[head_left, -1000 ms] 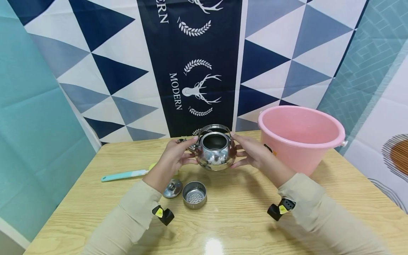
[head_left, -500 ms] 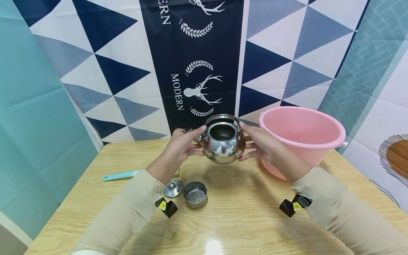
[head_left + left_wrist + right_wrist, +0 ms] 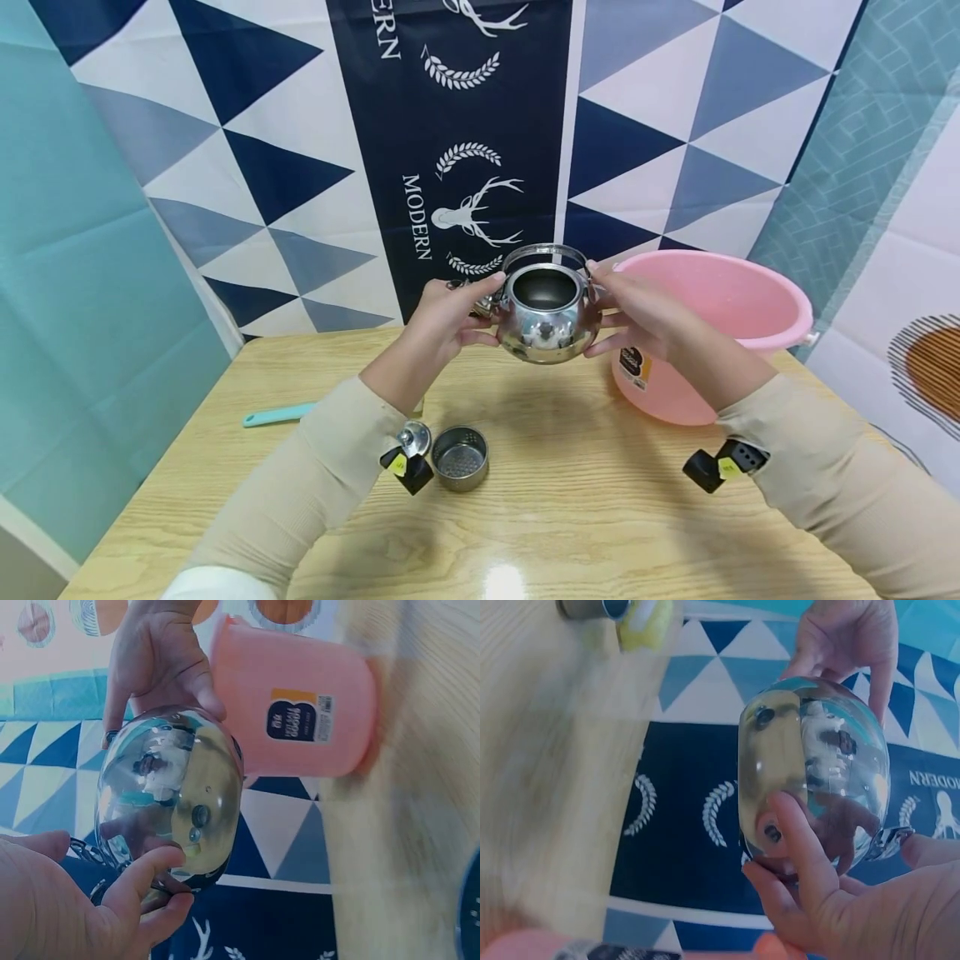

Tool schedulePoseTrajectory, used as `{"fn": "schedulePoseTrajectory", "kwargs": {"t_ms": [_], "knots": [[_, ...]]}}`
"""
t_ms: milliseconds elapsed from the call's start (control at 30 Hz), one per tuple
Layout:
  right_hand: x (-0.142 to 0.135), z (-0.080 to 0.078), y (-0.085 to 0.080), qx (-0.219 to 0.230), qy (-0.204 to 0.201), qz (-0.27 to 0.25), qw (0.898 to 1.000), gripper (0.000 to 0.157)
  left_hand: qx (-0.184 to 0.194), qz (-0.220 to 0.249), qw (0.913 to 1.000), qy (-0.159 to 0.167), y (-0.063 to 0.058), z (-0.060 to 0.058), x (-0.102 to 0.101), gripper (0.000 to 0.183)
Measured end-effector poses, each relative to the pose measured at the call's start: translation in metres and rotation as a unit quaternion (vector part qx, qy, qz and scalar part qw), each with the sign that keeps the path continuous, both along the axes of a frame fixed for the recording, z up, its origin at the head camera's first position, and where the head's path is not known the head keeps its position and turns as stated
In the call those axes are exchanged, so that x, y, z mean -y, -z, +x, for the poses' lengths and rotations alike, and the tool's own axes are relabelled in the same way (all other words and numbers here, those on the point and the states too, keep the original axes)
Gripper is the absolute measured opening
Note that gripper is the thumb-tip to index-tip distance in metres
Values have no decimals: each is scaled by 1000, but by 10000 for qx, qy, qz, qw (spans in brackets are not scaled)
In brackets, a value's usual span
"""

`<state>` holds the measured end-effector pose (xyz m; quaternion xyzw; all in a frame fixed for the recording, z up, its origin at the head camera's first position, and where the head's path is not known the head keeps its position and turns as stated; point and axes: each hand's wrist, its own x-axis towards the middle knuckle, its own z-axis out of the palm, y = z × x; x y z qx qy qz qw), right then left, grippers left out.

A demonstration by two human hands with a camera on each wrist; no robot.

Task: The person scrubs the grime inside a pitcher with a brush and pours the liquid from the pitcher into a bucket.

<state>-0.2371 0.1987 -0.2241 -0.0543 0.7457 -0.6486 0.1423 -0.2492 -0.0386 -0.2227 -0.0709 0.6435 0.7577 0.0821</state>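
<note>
Raised above the table is a shiny steel teapot (image 3: 547, 329), lidless, its round mouth tipped toward me and its handle standing up behind. My left hand (image 3: 453, 315) grips it on the spout side, thumb at the rim and fingers spread low on the body. On the opposite side my right hand (image 3: 641, 308) holds it the same way. Both wrist views show the teapot's mirror-like body (image 3: 817, 772) between the two hands. Below on the table sit a perforated steel strainer (image 3: 460, 479) and the teapot's lid (image 3: 415, 437), partly covered by my left sleeve.
A pink bucket (image 3: 663, 396) stands at the back right, close behind my right forearm. Left of my arm lies a brush's turquoise handle (image 3: 279, 414); its yellow sponge head (image 3: 646, 624) shows in the right wrist view. A patterned cloth (image 3: 480, 100) hangs behind the table.
Both hands have lifted the teapot higher and carried it to the right, toward the bucket. Lid, strainer and brush have stayed in place.
</note>
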Motion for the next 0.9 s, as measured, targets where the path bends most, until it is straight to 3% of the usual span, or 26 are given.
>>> {"fn": "schedulePoseTrajectory", "kwargs": {"t_ms": [467, 600, 767, 900], "knots": [[-26, -1, -26, -52, 169, 86, 9998, 80, -296, 58, 9995, 88, -27, -2, -27, 107], [-37, -4, -30, -185, 243, 121, 9995, 78, -413, -39, 9991, 61, -35, -3, -38, 97], [-53, -8, -33, -357, 310, -58, 9989, 57, -699, -286, 9971, 43, -42, -6, -52, 88], [-67, -13, -38, -330, 299, -438, 9981, 33, -862, -454, 9952, -64, -45, -8, -62, 94]]}}
